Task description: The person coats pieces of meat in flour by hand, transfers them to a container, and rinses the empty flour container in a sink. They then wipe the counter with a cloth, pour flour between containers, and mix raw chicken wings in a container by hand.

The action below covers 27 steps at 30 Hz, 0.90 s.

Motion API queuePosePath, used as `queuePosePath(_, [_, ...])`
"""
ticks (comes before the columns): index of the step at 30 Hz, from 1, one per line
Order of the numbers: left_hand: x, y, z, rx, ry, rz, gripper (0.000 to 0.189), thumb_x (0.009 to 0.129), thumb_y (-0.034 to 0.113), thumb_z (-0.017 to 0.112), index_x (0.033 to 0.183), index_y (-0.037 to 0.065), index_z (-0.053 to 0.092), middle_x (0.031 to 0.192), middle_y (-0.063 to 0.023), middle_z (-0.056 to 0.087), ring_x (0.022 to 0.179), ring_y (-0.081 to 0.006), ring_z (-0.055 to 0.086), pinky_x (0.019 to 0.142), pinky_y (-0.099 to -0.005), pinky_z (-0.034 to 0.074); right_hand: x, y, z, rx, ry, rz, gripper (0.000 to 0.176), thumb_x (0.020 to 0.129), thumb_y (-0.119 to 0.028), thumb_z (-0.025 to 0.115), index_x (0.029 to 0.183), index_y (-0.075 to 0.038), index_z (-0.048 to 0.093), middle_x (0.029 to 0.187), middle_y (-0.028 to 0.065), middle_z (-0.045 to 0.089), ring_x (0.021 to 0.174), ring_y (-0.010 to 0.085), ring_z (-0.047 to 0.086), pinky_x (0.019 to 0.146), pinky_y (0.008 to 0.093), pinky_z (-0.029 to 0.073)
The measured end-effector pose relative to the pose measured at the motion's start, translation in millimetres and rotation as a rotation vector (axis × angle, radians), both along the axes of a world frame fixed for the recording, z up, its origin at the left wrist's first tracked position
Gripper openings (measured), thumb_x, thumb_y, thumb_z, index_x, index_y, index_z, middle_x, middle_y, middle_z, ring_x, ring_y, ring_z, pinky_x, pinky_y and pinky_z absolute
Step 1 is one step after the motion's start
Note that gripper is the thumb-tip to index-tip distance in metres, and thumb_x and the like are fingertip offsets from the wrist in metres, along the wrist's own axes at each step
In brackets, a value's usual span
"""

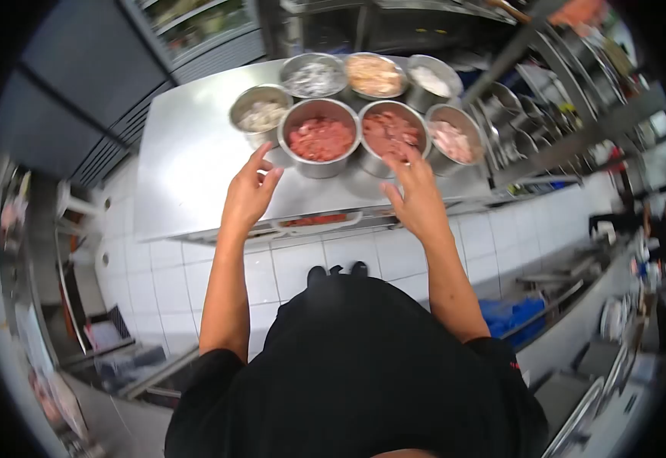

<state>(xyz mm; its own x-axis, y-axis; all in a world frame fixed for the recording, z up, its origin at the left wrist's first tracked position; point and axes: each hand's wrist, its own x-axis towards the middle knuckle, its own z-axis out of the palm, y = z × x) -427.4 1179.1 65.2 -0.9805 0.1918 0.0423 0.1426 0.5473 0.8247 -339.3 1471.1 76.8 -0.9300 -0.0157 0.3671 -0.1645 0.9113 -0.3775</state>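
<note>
My left hand is held over the front part of the steel table, fingers apart and nothing in them. It is just left of a round steel pot of red meat pieces. My right hand reaches forward with its fingers spread, also holding nothing. Its fingertips overlap the front rim of a second pot, filled with pinkish-red meat. To the right of that stands a pot of pale pink pieces. A smaller pot with whitish pieces is beyond my left fingertips.
Behind these pots are others with greyish-white pieces, yellowish-orange strips and something white. A metal rack with steel containers borders the table's right side. Below the table's front edge shows a tray of red food.
</note>
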Motion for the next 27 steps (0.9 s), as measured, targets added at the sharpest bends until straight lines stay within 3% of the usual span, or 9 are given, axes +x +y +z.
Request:
queuePosePath(2, [-9, 11, -7, 0.0, 0.186, -0.036, 0.05, 0.084, 0.025, 0.063, 0.131, 0.014, 0.049, 0.119, -0.0189, 0.056, 0.102, -0.0332, 0.058, 0.083, -0.0377, 0.048, -9, 39, -12, 0.142, 0.186, -0.175, 0.05, 0.082, -0.032, 0.064, 0.125, -0.011, 0.051, 0.133, 0.0232, 0.04, 0.122, 0.0418, 0.038, 0.099, 0.0496, 0.033])
queuePosePath(6, [-21, 24, -6, -0.224, 0.286, -0.109, 0.062, 0.081, 0.029, 0.065, 0.137, 0.017, 0.041, 0.141, -0.0233, 0.034, 0.13, -0.0377, 0.035, 0.104, -0.0414, 0.034, -24, 51, -14, 0.216, 0.104, -0.314, 0.066, 0.08, -0.045, 0.064, 0.135, -0.014, 0.043, 0.139, 0.0255, 0.034, 0.133, 0.0411, 0.025, 0.106, 0.0517, 0.022])
queuePosePath(10, [-18, 24, 0, -0.157, 0.277, -0.164, 0.06, 0.082, 0.029, 0.064, 0.136, 0.017, 0.042, 0.142, -0.0239, 0.033, 0.13, -0.0387, 0.034, 0.106, -0.0398, 0.032, -40, 50, -24, 0.233, 0.222, -0.139, 0.064, 0.079, -0.037, 0.068, 0.131, -0.008, 0.046, 0.135, 0.0228, 0.04, 0.13, 0.0394, 0.03, 0.106, 0.0486, 0.023])
queuePosePath(12, [-20, 4, -13, -0.046, 0.317, -0.268, 0.053, 0.084, 0.026, 0.062, 0.132, 0.01, 0.046, 0.134, -0.0175, 0.046, 0.126, -0.0339, 0.041, 0.105, -0.0395, 0.033, -35, 44, -11, 0.225, 0.205, -0.16, 0.061, 0.079, -0.032, 0.068, 0.13, -0.004, 0.047, 0.133, 0.0195, 0.044, 0.127, 0.0368, 0.035, 0.105, 0.0471, 0.026])
queuePosePath(14, [-16, -27, -28, -0.006, 0.247, -0.304, 0.049, 0.085, 0.03, 0.06, 0.129, 0.008, 0.05, 0.13, -0.0154, 0.051, 0.12, -0.0312, 0.047, 0.101, -0.0388, 0.037, -40, 32, -4, 0.055, 0.227, -0.099, 0.049, 0.083, -0.018, 0.065, 0.126, 0.0, 0.049, 0.128, 0.0174, 0.05, 0.119, 0.0313, 0.046, 0.103, 0.0404, 0.032])
queuePosePath(17, [-2, -77, -31, 0.083, 0.053, -0.222, 0.049, 0.085, 0.037, 0.059, 0.128, 0.013, 0.052, 0.117, -0.015, 0.06, 0.105, -0.0333, 0.057, 0.092, -0.0398, 0.044, -57, 0, -5, -0.225, 0.181, 0.054, 0.044, 0.094, -0.019, 0.053, 0.132, 0.001, 0.043, 0.132, 0.018, 0.048, 0.117, 0.0256, 0.05, 0.096, 0.0334, 0.041])
queuePosePath(19, [9, -116, -35, 0.063, 0.075, -0.069, 0.051, 0.085, 0.038, 0.059, 0.129, 0.012, 0.051, 0.115, -0.014, 0.062, 0.104, -0.0332, 0.058, 0.091, -0.039, 0.044, -70, -62, -2, -0.344, -0.056, 0.155, 0.043, 0.094, -0.017, 0.053, 0.132, 0.0, 0.044, 0.13, 0.016, 0.05, 0.115, 0.0244, 0.051, 0.094, 0.0314, 0.041])
queuePosePath(22, [51, -198, -29, 0.11, 0.041, 0.099, 0.051, 0.087, 0.037, 0.057, 0.13, 0.011, 0.05, 0.118, -0.0161, 0.059, 0.102, -0.0336, 0.058, 0.089, -0.0398, 0.045, -85, -161, -36, -0.338, -0.239, 0.442, 0.038, 0.091, -0.015, 0.055, 0.127, -0.002, 0.05, 0.114, 0.0124, 0.06, 0.09, 0.0177, 0.059, 0.079, 0.0284, 0.046])
queuePosePath(27, [145, -366, -18, -0.035, -0.042, 0.531, 0.054, 0.086, 0.037, 0.057, 0.131, 0.008, 0.048, 0.12, -0.0169, 0.058, 0.108, -0.0341, 0.055, 0.092, -0.0396, 0.043, -102, -397, -45, -0.218, -0.583, 0.973, 0.038, 0.089, -0.015, 0.058, 0.125, -0.003, 0.052, 0.109, 0.015, 0.063, 0.088, 0.0194, 0.061, 0.078, 0.0303, 0.048])
